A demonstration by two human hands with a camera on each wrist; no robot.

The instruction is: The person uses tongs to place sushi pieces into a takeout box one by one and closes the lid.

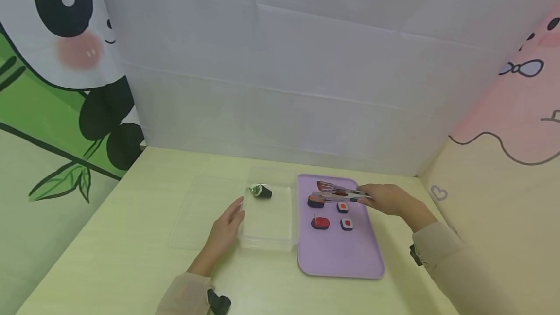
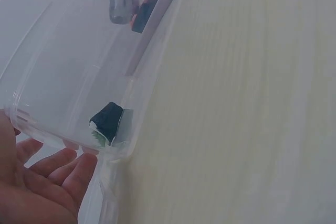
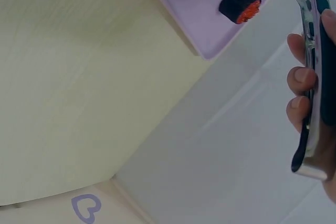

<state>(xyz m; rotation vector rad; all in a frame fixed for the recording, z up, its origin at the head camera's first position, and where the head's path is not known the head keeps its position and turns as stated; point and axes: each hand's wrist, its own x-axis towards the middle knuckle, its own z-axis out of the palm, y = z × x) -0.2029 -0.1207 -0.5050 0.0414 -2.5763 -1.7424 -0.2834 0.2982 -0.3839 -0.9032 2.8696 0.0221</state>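
Observation:
My right hand (image 1: 387,198) grips metal tongs (image 3: 314,142) with dark handle sides. The slotted tips of the tongs reach over the back of the purple tray (image 1: 341,261), overlapping toy sushi there, including an orange-topped piece (image 1: 316,202). My left hand (image 1: 225,226) touches the left wall of a clear plastic box (image 1: 268,245), its fingers loosely extended at the rim. Inside that box, near its back left, lies a dark-wrapped hand roll (image 1: 264,192) with a green and white end.
Nearer on the tray sit a red-topped sushi (image 1: 321,223), a white roll with a red centre (image 1: 347,224) and one with an orange centre (image 1: 343,207). Left of the box lies a flat clear lid (image 1: 188,215). A pale fabric wall (image 1: 306,86) stands behind the table.

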